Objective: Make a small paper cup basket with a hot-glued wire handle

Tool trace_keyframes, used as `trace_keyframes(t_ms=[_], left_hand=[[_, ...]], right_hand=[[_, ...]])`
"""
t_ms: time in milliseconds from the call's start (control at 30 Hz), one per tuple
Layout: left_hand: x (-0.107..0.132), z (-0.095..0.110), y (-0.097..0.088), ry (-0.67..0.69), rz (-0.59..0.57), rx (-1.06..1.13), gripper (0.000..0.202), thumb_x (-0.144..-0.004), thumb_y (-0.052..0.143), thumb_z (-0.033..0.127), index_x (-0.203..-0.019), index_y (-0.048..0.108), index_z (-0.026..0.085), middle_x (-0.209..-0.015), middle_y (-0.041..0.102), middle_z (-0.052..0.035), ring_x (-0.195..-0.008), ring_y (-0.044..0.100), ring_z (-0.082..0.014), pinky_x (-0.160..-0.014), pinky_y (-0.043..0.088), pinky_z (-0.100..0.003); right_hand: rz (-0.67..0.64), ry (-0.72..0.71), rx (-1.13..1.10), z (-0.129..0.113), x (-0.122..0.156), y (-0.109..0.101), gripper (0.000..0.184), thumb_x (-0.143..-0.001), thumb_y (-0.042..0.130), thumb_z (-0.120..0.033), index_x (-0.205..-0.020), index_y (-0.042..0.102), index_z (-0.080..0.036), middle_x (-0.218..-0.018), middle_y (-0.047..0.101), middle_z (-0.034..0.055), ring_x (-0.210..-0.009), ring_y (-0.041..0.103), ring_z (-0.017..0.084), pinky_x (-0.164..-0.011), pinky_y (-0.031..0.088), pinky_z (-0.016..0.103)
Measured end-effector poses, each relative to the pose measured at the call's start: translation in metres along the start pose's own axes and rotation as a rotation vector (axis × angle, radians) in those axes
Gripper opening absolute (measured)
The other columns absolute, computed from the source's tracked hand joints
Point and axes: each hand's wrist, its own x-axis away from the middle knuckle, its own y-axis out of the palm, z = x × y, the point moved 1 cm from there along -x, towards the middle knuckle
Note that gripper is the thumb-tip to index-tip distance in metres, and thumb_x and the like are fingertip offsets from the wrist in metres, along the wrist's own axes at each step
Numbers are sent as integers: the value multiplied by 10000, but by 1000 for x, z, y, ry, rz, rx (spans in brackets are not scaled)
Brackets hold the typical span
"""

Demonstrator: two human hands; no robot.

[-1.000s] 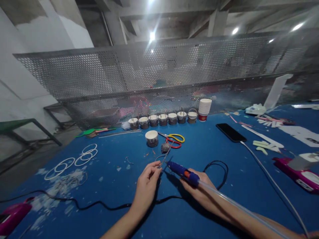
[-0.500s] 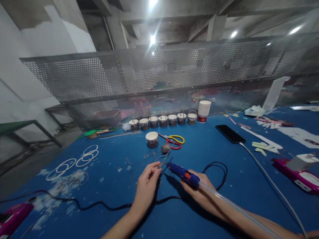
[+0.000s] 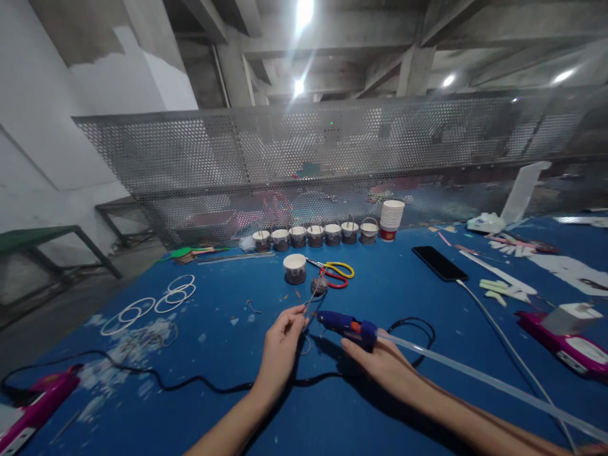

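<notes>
My left hand is closed in a pinch on a thin grey cord, which runs up toward a small ball of grey yarn. In my right hand is a blue hot glue gun with a long clear glue stick out of its back. The gun's nozzle points left, close to the pinched cord; whether they touch I cannot tell. Behind the yarn are a paper cup wrapped in grey at its lower part and scissors with one red and one yellow handle.
Several grey-wrapped cups line the back beside a stack of white cups. White rings lie at left. A phone on a cable, glue pieces and a magenta power strip are at right. A black cord crosses the front.
The glue gun has turned slightly flatter, its glue stick swinging up at the right. My left hand keeps its pinch on the cord. The whole view has shifted a little.
</notes>
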Motion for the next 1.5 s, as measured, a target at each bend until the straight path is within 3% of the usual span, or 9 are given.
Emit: trace_keyframes(t_ms=[233, 567, 767, 833, 1000, 1200, 1333, 1500], left_hand=[[2, 4, -1, 1, -2, -42, 334, -750, 573, 467, -610, 611, 166, -1099, 638, -141, -1019, 583, -243, -882, 443, -342], [0, 1, -2, 25, -12, -56, 306, -767, 561, 435, -631, 616, 167, -1097, 635, -141, -1048, 572, -249, -901, 431, -357], [1, 0, -1, 13, -16, 6, 322, -768, 567, 442, -610, 597, 163, -1109, 623, -134, -1042, 580, -246, -910, 439, -362], [2, 0, -1, 8, -32, 17, 317, -768, 572, 441, -621, 606, 163, -1108, 623, -133, -1058, 573, -250, -925, 431, -371], [4, 2, -1, -20, -68, 47, 309, -765, 588, 436, -638, 624, 156, -1112, 617, -143, -1085, 555, -271, -941, 421, -400], [3, 5, -3, -58, -45, 158, 301, -745, 624, 420, -619, 630, 146, -1109, 615, -130, -1066, 560, -265, -943, 432, -398], [2, 6, -4, -65, -50, 194, 277, -742, 638, 402, -626, 637, 151, -1102, 619, -103, -1046, 571, -236, -943, 440, -369], [2, 7, -5, -86, -35, 207, 275, -726, 657, 401, -619, 639, 149, -1097, 625, -96, -1010, 591, -218, -935, 450, -345]], right_hand=[[23, 27, -6, -9, -2, 9, 274, -814, 465, -336, -571, 445, -210, -477, 414, -12, -430, 352, 128, -369, 284, 263], [15, -13, -18, -6, 1, 13, 255, -804, 475, -352, -589, 475, -215, -523, 441, -9, -482, 389, 142, -455, 338, 280], [11, 154, -137, 3, 0, 8, 347, -833, 451, -432, -610, 515, -174, -460, 406, -46, -434, 374, 96, -439, 299, 233], [51, 194, -252, 2, -1, 5, 369, -831, 461, -476, -684, 568, -156, -441, 430, -45, -426, 406, 103, -462, 327, 240], [300, 164, -418, 0, -10, -7, 390, -779, 541, -518, -805, 624, -138, -455, 496, -30, -455, 478, 128, -525, 390, 259], [370, 246, -48, 27, -25, -33, 353, -753, 548, -482, -841, 684, -168, -625, 624, 25, -630, 572, 194, -592, 413, 276], [302, 236, 154, 48, -38, -45, 379, -733, 550, -432, -986, 673, -178, -856, 689, 60, -802, 613, 252, -698, 444, 313], [205, 314, 479, 57, -44, -54, 394, -816, 455, -419, -1066, 657, -192, -958, 696, 83, -891, 625, 267, -729, 446, 315]])
